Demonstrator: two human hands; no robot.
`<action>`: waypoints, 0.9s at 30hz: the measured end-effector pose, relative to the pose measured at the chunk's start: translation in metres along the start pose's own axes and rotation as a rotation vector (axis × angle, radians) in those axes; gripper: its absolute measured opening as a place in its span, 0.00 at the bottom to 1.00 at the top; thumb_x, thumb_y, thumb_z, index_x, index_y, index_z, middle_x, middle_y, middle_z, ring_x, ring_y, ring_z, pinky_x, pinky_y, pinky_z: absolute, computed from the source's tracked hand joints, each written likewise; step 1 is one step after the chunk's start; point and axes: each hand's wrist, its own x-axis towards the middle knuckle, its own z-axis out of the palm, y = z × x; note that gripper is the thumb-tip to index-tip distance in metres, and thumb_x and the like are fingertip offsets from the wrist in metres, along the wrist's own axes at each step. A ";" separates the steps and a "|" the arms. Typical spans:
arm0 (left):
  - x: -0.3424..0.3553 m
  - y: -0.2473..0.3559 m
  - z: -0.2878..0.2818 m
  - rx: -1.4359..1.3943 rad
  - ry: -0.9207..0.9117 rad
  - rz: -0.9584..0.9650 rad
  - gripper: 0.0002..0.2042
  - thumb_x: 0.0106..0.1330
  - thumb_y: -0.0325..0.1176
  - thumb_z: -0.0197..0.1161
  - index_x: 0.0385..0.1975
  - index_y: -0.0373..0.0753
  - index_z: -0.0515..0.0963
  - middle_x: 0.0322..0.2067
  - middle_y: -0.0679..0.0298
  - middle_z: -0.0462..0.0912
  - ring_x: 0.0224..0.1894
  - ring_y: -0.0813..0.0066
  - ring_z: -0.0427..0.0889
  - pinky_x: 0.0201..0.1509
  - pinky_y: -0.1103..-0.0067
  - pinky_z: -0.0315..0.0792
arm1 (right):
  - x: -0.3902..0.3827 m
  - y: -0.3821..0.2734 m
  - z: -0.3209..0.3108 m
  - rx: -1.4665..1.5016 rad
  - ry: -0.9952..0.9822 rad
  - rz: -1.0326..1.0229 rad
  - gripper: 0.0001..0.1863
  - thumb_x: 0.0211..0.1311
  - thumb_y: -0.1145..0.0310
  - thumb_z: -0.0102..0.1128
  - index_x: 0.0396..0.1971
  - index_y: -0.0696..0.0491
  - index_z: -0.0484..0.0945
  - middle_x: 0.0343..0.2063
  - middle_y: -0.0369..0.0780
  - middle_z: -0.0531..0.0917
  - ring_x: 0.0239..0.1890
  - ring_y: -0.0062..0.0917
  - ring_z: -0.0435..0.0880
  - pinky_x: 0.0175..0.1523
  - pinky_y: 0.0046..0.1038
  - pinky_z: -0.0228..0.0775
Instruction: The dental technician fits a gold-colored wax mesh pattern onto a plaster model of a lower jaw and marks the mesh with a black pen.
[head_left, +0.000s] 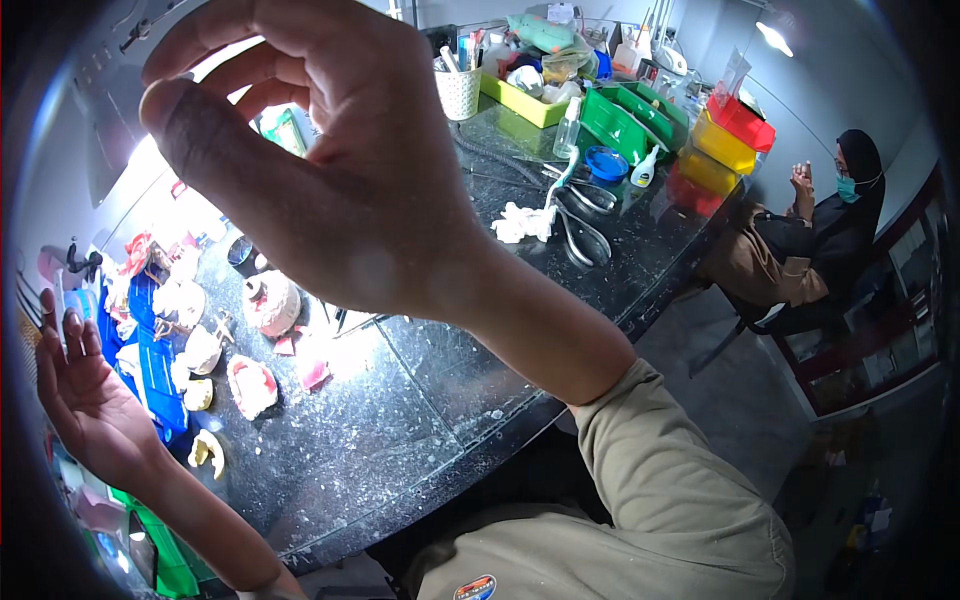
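Note:
My right hand (350, 200) is raised close to the camera and fills the top middle. Its fingers curve over and the thumb tip overlaps the index fingertip, so whatever may be pinched there is hidden. At far left my left hand (95, 405) is lifted with its palm turned up, fingers stretched out and nothing in it. Beside it are a blue plastic bin (158, 360) and several dental casts, among them a pink and white one (252, 387). A cream horseshoe-shaped piece (207, 455) lies near my left wrist. Below my right hand sit a round plaster model (271, 303) and a pink piece (312, 370).
Across the dark, dusty bench (400, 410) lie tongs (580, 225) beside crumpled white tissue (523, 222). A blue bowl (606, 163), green bins (615, 122) and a lime tray (520, 102) stand farther back. A masked person (820, 230) sits at right.

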 end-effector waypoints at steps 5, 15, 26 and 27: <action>0.006 -0.007 -0.011 0.004 -0.082 0.011 0.16 0.72 0.31 0.40 0.53 0.48 0.73 0.59 0.53 0.71 0.62 0.55 0.69 0.68 0.56 0.57 | -0.005 0.001 0.002 -0.051 -0.023 -0.008 0.07 0.52 0.74 0.62 0.31 0.54 0.76 0.31 0.40 0.80 0.28 0.27 0.83 0.35 0.28 0.73; 0.031 -0.007 -0.048 -0.042 -0.055 -0.007 0.13 0.70 0.27 0.47 0.48 0.38 0.78 0.54 0.53 0.76 0.58 0.56 0.74 0.67 0.56 0.60 | -0.027 0.007 0.026 0.008 -0.066 -0.007 0.10 0.50 0.73 0.64 0.33 0.55 0.75 0.31 0.41 0.77 0.31 0.30 0.81 0.35 0.28 0.73; 0.026 -0.012 -0.038 0.061 -0.028 -0.012 0.14 0.71 0.28 0.46 0.49 0.37 0.77 0.53 0.53 0.77 0.57 0.58 0.76 0.66 0.58 0.62 | -0.028 0.012 0.016 -0.085 -0.073 -0.101 0.10 0.50 0.73 0.64 0.34 0.55 0.76 0.35 0.41 0.78 0.32 0.29 0.80 0.38 0.29 0.72; 0.024 -0.008 -0.028 0.028 -0.024 0.007 0.14 0.72 0.29 0.45 0.50 0.36 0.77 0.54 0.53 0.77 0.57 0.58 0.76 0.66 0.58 0.62 | -0.034 0.040 0.030 0.116 0.046 -0.221 0.11 0.55 0.69 0.64 0.37 0.55 0.77 0.36 0.39 0.80 0.34 0.24 0.81 0.42 0.25 0.71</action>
